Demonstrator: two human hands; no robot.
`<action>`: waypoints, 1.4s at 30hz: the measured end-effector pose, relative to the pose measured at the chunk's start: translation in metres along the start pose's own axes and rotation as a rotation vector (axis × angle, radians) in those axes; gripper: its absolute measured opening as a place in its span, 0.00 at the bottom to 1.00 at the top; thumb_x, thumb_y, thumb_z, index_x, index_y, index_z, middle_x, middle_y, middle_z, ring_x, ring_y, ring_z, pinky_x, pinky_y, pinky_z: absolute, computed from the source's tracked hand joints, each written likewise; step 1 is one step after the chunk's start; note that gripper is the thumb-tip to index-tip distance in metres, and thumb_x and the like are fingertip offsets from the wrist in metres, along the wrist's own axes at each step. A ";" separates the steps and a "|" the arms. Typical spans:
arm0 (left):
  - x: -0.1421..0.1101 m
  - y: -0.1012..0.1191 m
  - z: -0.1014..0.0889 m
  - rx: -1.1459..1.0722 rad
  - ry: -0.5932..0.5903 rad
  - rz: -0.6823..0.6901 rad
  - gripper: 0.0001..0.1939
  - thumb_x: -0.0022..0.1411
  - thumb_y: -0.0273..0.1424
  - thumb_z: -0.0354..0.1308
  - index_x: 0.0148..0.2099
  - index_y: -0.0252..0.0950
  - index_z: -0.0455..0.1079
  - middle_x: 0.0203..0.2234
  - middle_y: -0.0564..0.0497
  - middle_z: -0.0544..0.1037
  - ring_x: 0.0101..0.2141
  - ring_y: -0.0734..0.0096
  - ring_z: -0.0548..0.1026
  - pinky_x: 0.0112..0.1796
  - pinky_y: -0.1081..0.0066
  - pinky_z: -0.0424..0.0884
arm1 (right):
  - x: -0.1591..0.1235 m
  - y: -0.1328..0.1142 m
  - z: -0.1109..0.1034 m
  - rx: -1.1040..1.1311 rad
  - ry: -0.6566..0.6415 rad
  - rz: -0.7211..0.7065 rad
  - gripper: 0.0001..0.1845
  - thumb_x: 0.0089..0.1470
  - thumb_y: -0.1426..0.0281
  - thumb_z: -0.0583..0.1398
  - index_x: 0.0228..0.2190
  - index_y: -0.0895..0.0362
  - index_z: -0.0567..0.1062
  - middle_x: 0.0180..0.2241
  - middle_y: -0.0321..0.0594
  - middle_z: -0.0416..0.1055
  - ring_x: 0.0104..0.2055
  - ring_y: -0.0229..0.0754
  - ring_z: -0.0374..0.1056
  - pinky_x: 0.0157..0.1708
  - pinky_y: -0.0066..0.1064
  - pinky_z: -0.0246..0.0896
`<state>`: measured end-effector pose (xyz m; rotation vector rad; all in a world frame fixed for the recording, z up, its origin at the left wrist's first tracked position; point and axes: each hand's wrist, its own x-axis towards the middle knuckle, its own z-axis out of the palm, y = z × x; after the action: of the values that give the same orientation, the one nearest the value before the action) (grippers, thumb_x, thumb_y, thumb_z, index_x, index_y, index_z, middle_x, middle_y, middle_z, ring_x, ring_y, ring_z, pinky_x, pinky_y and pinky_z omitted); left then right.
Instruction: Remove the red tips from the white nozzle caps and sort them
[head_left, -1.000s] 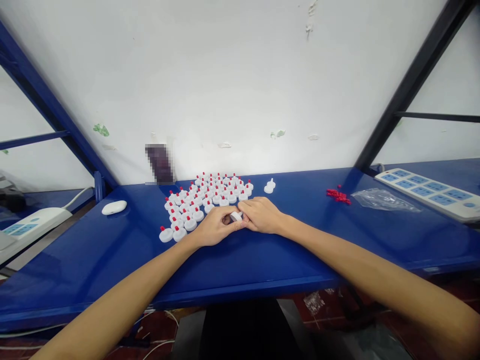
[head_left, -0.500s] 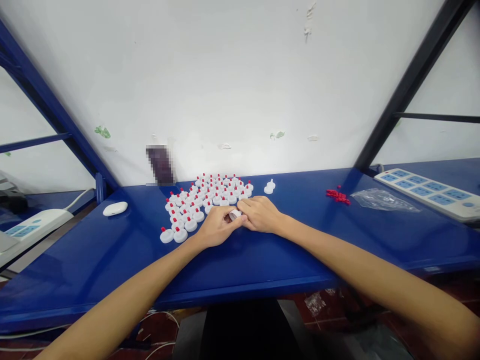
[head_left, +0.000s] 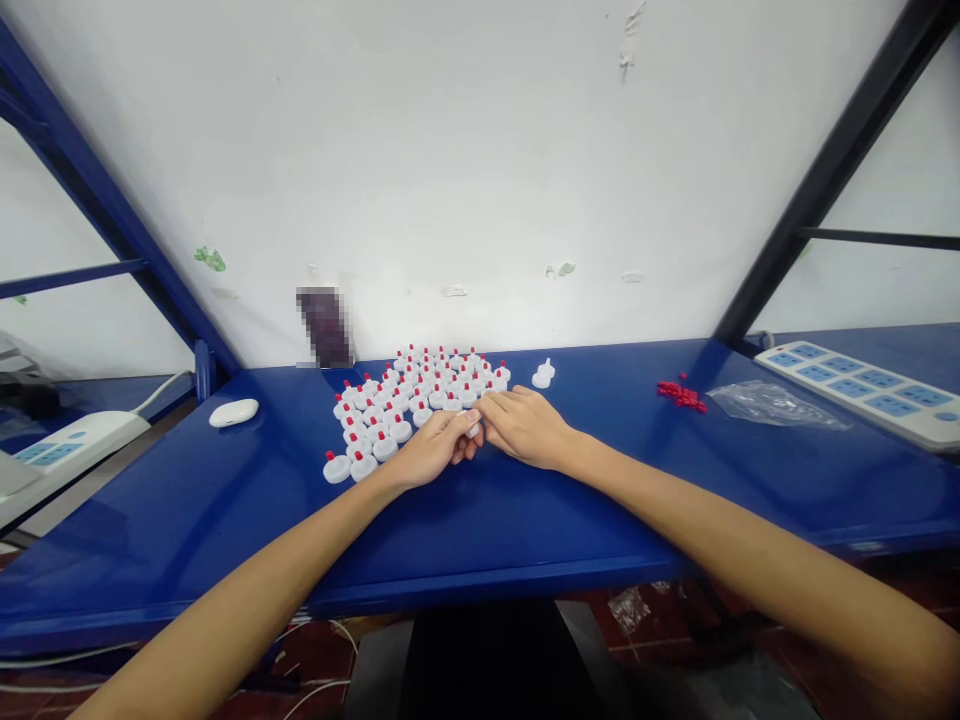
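White nozzle cap (head_left: 473, 431), mostly hidden, is pinched in the fingers of the left hand (head_left: 433, 447), right hand (head_left: 523, 425) fingers curled alongside, grip unclear; likely light, stiff, slightly slick plastic, best held by its rim.

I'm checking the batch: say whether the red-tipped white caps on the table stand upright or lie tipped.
Upright: the white caps rest base-down on the blue table, red tips pointing up.
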<state>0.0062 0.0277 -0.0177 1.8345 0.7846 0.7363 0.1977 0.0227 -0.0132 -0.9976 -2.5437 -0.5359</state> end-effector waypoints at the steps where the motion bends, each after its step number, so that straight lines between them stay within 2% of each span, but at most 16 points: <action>1: 0.000 0.000 0.000 0.001 -0.009 0.005 0.26 0.66 0.50 0.44 0.31 0.32 0.68 0.18 0.54 0.69 0.19 0.78 0.63 0.23 0.73 0.60 | 0.000 0.000 0.000 0.003 -0.004 0.002 0.10 0.64 0.71 0.50 0.39 0.59 0.70 0.35 0.43 0.74 0.34 0.43 0.67 0.34 0.34 0.47; 5: 0.000 0.000 -0.001 0.004 -0.035 0.022 0.29 0.67 0.51 0.42 0.32 0.31 0.70 0.19 0.52 0.70 0.19 0.77 0.64 0.24 0.73 0.61 | 0.001 0.000 0.000 0.005 0.008 -0.019 0.10 0.64 0.71 0.50 0.43 0.59 0.70 0.36 0.43 0.74 0.36 0.43 0.68 0.34 0.34 0.46; 13: 0.001 -0.004 -0.004 -0.037 -0.066 -0.007 0.33 0.69 0.51 0.39 0.32 0.30 0.72 0.19 0.51 0.70 0.20 0.76 0.64 0.25 0.73 0.62 | 0.001 0.004 -0.003 -0.090 0.018 -0.094 0.13 0.66 0.70 0.48 0.37 0.60 0.71 0.30 0.43 0.74 0.32 0.43 0.67 0.33 0.36 0.44; 17: 0.001 -0.003 -0.004 -0.021 -0.058 -0.011 0.30 0.68 0.50 0.41 0.31 0.31 0.70 0.19 0.52 0.69 0.20 0.76 0.64 0.25 0.73 0.61 | 0.001 0.004 -0.003 -0.109 0.017 -0.092 0.14 0.66 0.69 0.49 0.36 0.60 0.72 0.29 0.43 0.74 0.31 0.43 0.68 0.32 0.36 0.43; 20: 0.001 -0.002 -0.003 0.027 -0.020 0.002 0.26 0.67 0.49 0.46 0.27 0.33 0.65 0.18 0.55 0.67 0.21 0.77 0.62 0.26 0.73 0.59 | 0.004 0.003 -0.003 -0.103 -0.015 -0.045 0.14 0.65 0.67 0.50 0.35 0.60 0.72 0.30 0.43 0.75 0.31 0.43 0.68 0.32 0.36 0.44; 23: 0.001 0.000 -0.001 0.100 0.033 0.055 0.22 0.65 0.45 0.52 0.26 0.34 0.61 0.19 0.57 0.64 0.22 0.78 0.61 0.27 0.74 0.58 | 0.007 0.004 -0.005 -0.089 -0.056 -0.015 0.14 0.65 0.66 0.50 0.36 0.60 0.72 0.31 0.44 0.75 0.32 0.44 0.69 0.32 0.35 0.45; 30: -0.001 0.013 0.004 0.318 0.153 0.177 0.16 0.63 0.40 0.56 0.30 0.33 0.65 0.22 0.58 0.63 0.25 0.78 0.59 0.27 0.75 0.56 | 0.007 0.011 -0.001 -0.057 -0.084 -0.032 0.20 0.66 0.58 0.48 0.38 0.61 0.71 0.31 0.46 0.75 0.29 0.43 0.68 0.29 0.33 0.44; 36: -0.002 0.015 0.006 0.394 0.197 0.242 0.17 0.60 0.39 0.57 0.25 0.34 0.61 0.18 0.59 0.60 0.21 0.80 0.57 0.24 0.75 0.54 | 0.005 0.013 0.005 0.008 0.014 -0.100 0.23 0.67 0.56 0.44 0.35 0.59 0.69 0.29 0.44 0.73 0.28 0.43 0.65 0.29 0.33 0.46; 42: -0.003 0.008 0.006 0.473 0.224 0.353 0.16 0.60 0.38 0.57 0.26 0.34 0.62 0.18 0.58 0.63 0.21 0.79 0.60 0.25 0.75 0.56 | 0.002 0.016 0.010 0.112 0.056 -0.113 0.21 0.66 0.57 0.44 0.33 0.57 0.67 0.27 0.42 0.71 0.26 0.41 0.63 0.29 0.33 0.47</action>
<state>0.0109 0.0197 -0.0129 2.3845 0.8375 1.0631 0.2055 0.0393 -0.0177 -0.7934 -2.5598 -0.4397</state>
